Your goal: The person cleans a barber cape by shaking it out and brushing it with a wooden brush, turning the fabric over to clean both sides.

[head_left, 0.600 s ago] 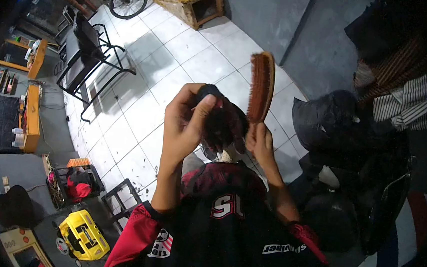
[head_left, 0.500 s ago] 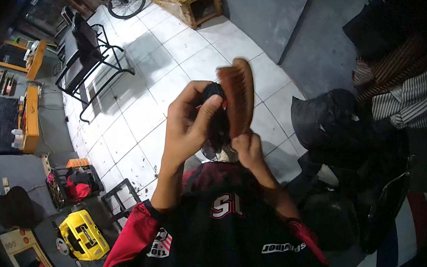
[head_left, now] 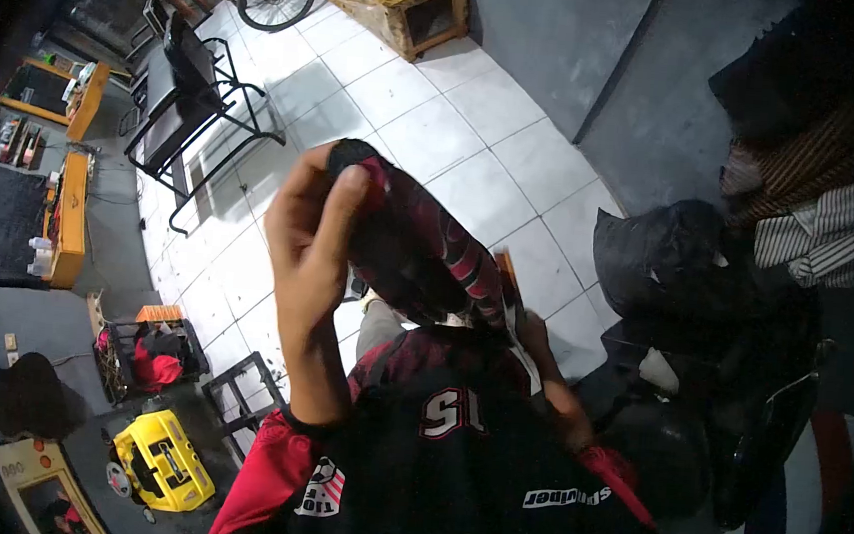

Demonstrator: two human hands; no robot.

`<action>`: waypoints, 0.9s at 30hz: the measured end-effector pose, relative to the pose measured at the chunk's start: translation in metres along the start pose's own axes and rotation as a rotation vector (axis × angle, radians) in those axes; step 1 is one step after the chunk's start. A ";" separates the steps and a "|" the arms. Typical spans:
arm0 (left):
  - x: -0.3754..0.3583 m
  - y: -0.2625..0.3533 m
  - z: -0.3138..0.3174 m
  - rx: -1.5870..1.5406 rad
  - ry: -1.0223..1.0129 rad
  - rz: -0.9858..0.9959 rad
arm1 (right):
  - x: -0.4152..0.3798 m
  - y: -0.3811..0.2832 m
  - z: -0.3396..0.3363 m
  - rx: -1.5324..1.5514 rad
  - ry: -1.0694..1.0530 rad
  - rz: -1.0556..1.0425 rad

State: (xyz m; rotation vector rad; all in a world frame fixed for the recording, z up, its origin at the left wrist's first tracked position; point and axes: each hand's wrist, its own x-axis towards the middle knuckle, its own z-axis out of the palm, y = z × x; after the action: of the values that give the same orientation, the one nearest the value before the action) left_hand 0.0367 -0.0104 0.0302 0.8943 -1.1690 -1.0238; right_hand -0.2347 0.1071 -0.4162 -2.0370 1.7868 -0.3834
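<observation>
My left hand (head_left: 314, 226) pinched a black-and-red cloth (head_left: 427, 235) by its far end.
It seemed light, soft, best held there; how my right hand (head_left: 536, 340) gripped, I couldn't tell.

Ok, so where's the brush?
In the head view, right of centre: the brush is mostly hidden behind the dark red-patterned item, just above the right hand.

1. The cloth (head_left: 448, 254) in the left hand (head_left: 312, 228) is patterned in black, red and grey.
2. The brush (head_left: 506, 269) at the right hand (head_left: 535, 342) is coloured brown.
3. Beyond the hands, the floor (head_left: 524, 179) is tiled white.
4. Below them, the shirt (head_left: 450, 480) is coloured black and red.
</observation>
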 end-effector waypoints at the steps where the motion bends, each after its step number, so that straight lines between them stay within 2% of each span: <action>1: 0.002 -0.003 0.002 0.046 -0.004 -0.034 | 0.020 -0.023 -0.015 0.171 0.093 0.107; 2: 0.004 -0.013 0.001 -0.004 -0.002 -0.025 | 0.042 -0.051 -0.035 0.350 0.206 0.197; 3: 0.005 -0.015 0.006 0.004 0.039 -0.041 | 0.057 -0.102 -0.094 0.720 0.271 0.312; 5: 0.008 -0.016 0.012 -0.009 0.032 -0.098 | 0.068 -0.182 -0.185 1.160 0.280 0.160; 7: 0.009 -0.013 0.018 0.034 -0.051 -0.184 | 0.074 -0.223 -0.209 1.417 0.312 0.028; 9: 0.008 -0.020 0.023 0.026 -0.160 -0.150 | 0.078 -0.229 -0.200 1.281 0.233 -0.190; 10: 0.006 -0.019 0.027 0.059 -0.176 -0.096 | 0.079 -0.227 -0.193 1.128 0.147 -0.164; 11: 0.003 -0.015 0.031 0.094 -0.190 -0.042 | 0.085 -0.215 -0.164 0.865 0.280 -0.197; 13: 0.005 -0.002 0.029 0.042 -0.174 -0.017 | 0.092 -0.186 -0.116 0.702 0.401 -0.242; 15: 0.009 0.003 0.019 -0.037 -0.134 0.041 | 0.083 -0.142 -0.086 0.657 0.078 -0.068; 16: 0.011 0.005 0.011 -0.180 -0.162 0.002 | 0.069 -0.101 -0.055 0.406 -0.056 -0.134; 19: 0.015 0.005 0.001 -0.088 -0.171 -0.016 | 0.017 -0.007 0.020 -0.184 -0.266 -0.178; 20: 0.015 0.003 0.001 -0.129 -0.160 -0.047 | 0.002 0.009 0.024 -0.289 -0.335 -0.147; 23: 0.014 -0.002 0.009 -0.170 -0.158 -0.094 | 0.002 0.005 -0.007 -0.167 -0.326 0.044; 25: 0.017 -0.005 0.017 -0.073 -0.174 -0.052 | 0.018 -0.032 -0.058 0.179 -0.162 0.222; 27: 0.016 -0.012 0.022 -0.075 -0.227 -0.149 | 0.039 -0.098 -0.131 0.667 0.043 0.279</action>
State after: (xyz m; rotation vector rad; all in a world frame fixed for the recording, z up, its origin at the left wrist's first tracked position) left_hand 0.0149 -0.0302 0.0278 0.8306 -1.2575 -1.3087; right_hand -0.2033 0.0631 -0.2567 -1.3119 1.6387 -0.8106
